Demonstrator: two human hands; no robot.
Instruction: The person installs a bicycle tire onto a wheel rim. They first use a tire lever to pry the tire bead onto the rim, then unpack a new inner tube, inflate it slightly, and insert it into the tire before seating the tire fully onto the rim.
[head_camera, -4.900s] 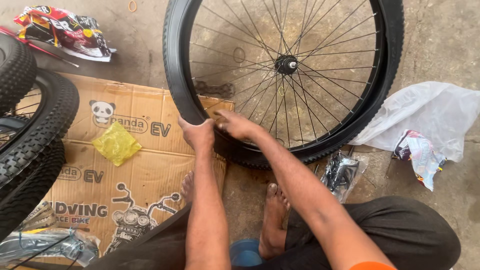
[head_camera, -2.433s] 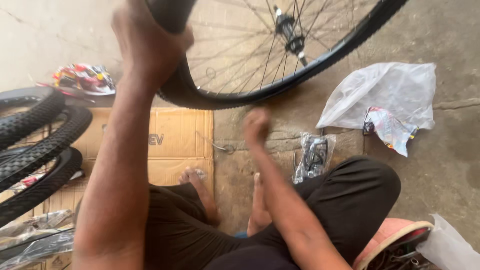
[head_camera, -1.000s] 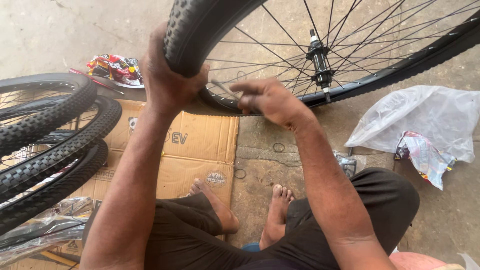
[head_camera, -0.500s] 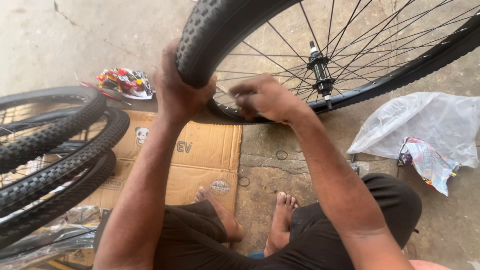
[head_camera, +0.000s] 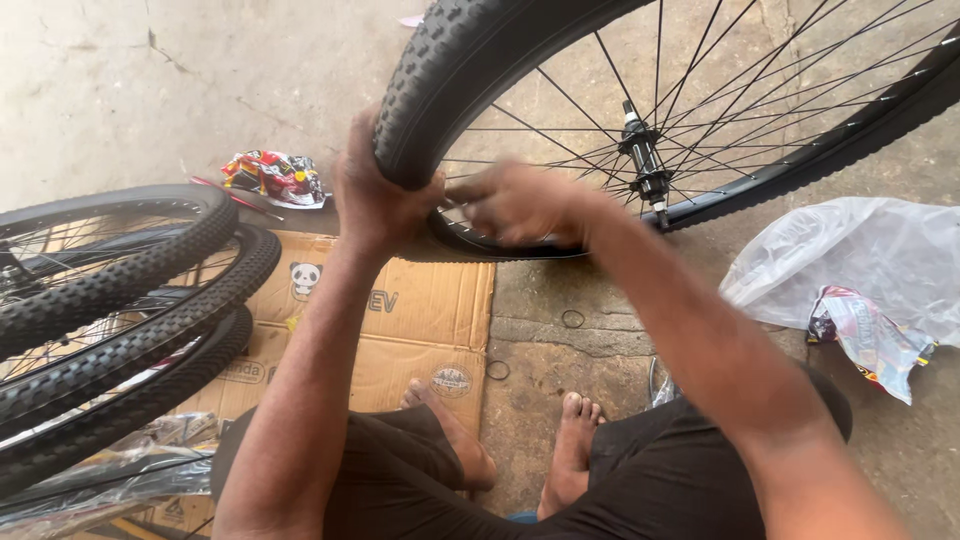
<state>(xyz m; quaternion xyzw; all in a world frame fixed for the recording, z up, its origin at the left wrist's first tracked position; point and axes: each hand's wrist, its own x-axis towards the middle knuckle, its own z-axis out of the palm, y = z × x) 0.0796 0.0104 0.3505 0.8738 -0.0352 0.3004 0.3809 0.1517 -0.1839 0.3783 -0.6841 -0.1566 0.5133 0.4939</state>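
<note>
Black knobby rubber tyre on a spoked bicycle wheel (head_camera: 470, 70) is held up over the concrete floor (head_camera: 120, 80), its low edge just above the far edge of the flattened brown cardboard sheet (head_camera: 420, 330). Left hand (head_camera: 385, 200) wraps closed round the tyre tread, fingers hidden behind it; right hand (head_camera: 515, 200) blurred, fingers curled and pressing at the tyre sidewall by the rim, exact grip cannot tell. Step looks like seating the tyre edge into the rim; next move likely needs the left hand to hold steady while the right works further along the bead. Versus half a second ago: wheel sits a bit higher and closer, right hand has shifted slightly, left grip unchanged. Stack of other black knobby wheels (head_camera: 110, 300) lies at the left edge of the cardboard; crumpled clear plastic bag (head_camera: 860, 260) on the floor to the right; bare feet (head_camera: 570, 450) near the cardboard's near edge.
</note>
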